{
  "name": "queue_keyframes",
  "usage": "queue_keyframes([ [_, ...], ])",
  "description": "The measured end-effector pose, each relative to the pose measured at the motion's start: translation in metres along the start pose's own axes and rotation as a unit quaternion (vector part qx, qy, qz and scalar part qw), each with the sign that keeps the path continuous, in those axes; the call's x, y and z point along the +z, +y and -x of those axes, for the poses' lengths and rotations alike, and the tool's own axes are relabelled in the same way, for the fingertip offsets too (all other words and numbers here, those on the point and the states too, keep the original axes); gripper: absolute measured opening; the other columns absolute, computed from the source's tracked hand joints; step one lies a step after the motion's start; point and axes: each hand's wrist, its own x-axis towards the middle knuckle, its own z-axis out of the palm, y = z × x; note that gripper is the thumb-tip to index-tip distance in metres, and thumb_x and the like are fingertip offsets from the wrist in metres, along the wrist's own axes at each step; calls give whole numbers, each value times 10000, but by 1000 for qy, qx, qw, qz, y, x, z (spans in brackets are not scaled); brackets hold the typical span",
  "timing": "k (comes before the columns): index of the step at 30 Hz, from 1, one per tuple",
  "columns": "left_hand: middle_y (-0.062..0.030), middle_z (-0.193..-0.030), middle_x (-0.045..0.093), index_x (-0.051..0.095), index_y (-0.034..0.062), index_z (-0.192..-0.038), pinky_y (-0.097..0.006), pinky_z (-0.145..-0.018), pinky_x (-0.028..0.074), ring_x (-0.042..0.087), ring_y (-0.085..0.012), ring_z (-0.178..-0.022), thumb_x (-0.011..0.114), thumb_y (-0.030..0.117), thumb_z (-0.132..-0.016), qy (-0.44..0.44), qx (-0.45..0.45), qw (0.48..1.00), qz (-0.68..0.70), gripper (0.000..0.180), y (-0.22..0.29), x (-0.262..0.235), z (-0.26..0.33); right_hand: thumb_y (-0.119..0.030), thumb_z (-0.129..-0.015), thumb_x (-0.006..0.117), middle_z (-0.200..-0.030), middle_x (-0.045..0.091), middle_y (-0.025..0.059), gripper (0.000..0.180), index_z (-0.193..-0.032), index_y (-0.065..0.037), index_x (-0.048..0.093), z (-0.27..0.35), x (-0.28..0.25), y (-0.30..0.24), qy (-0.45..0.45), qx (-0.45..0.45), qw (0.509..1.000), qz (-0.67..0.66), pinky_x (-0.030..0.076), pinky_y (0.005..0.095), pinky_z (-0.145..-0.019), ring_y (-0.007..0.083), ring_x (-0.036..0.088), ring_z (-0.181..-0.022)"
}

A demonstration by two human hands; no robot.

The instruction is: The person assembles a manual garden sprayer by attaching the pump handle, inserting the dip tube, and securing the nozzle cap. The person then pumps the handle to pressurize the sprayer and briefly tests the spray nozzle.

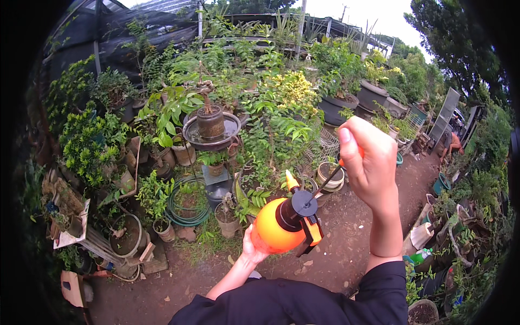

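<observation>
One orange pump sprayer (280, 227) is being held raised above the dirt path (346, 238). The left hand (252, 249) is cupping its tank from beneath; the right hand (368, 162) is gripping the raised pump handle, fist closed. One coiled green hose (187, 208) is lying among potted plants (211, 122).

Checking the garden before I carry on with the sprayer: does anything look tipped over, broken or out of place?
Nothing looks damaged. The orange pump sprayer sits tilted on the left hand, its pump rod pulled out by the right hand. A green hose lies coiled on the ground among the pots, and a green bottle lies at right.
</observation>
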Motion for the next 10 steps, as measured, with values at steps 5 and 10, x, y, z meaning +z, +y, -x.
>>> queue_keyframes([
  [5, -123, -1501, 461, 372, 169, -1508, -706, -1015, 419, 490, -378, -1337, 548, 563, -931, -16, -35, 999, 12, 721, 3, -12, -15, -197, -934, 585, -652, 507, 101, 180, -823, -61, 544, 18, 51, 16, -62, -77, 995, -16, 435, 402, -530, 295, 574, -593],
  [10, -127, -1563, 366, 320, 214, -1535, -742, -990, 415, 466, -416, -1344, 486, 639, -918, 2, -58, 997, -41, 767, 8, -43, -51, -213, -975, 538, -621, 488, 115, 261, -780, -39, 535, -7, 43, 56, -5, 14, 999, -30, 427, 409, -541, 307, 557, -568],
])
